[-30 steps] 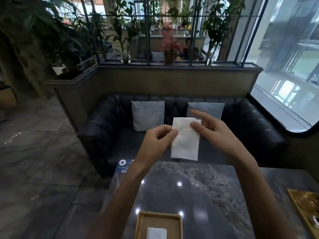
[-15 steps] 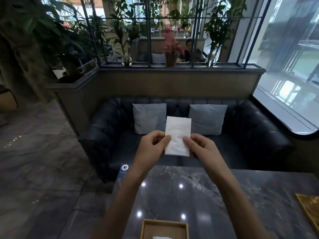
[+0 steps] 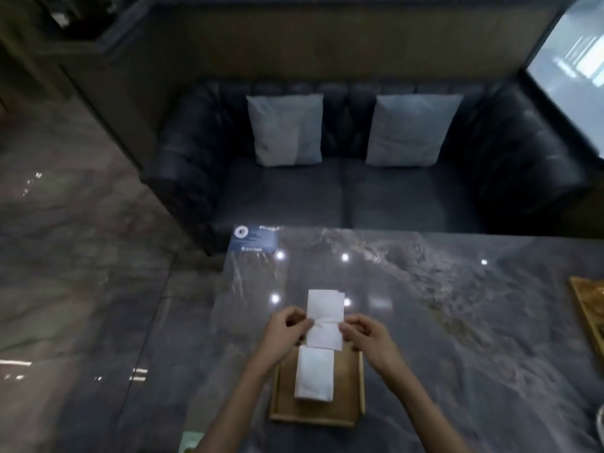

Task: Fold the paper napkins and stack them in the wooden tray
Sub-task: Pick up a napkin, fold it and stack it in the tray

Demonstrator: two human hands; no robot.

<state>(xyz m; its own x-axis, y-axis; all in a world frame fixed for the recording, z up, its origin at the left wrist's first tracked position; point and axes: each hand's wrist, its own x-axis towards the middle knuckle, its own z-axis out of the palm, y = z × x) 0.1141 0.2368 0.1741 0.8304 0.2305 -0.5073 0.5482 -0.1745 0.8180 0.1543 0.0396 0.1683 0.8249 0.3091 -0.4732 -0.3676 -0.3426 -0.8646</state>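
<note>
A folded white paper napkin (image 3: 325, 317) is held by both hands just above the far edge of the wooden tray (image 3: 351, 403). My left hand (image 3: 286, 331) pinches its left edge and my right hand (image 3: 366, 335) pinches its right edge, at mid-height. The napkin is creased across the middle where the fingers grip. Inside the tray lies a stack of folded white napkins (image 3: 314, 374), lengthwise in the centre. The tray sits on the dark marble table (image 3: 457, 322) near its front edge.
A blue card (image 3: 254, 239) lies at the table's far left corner. A golden tray (image 3: 588, 308) sits at the right edge. Behind the table stands a black leather sofa (image 3: 343, 191) with two grey cushions. A pale green thing (image 3: 191, 441) shows at the bottom edge.
The view has tilted down to the table. Both hands have brought the napkin down from chest height to just above the tray, and the stack in the tray is now in full view.
</note>
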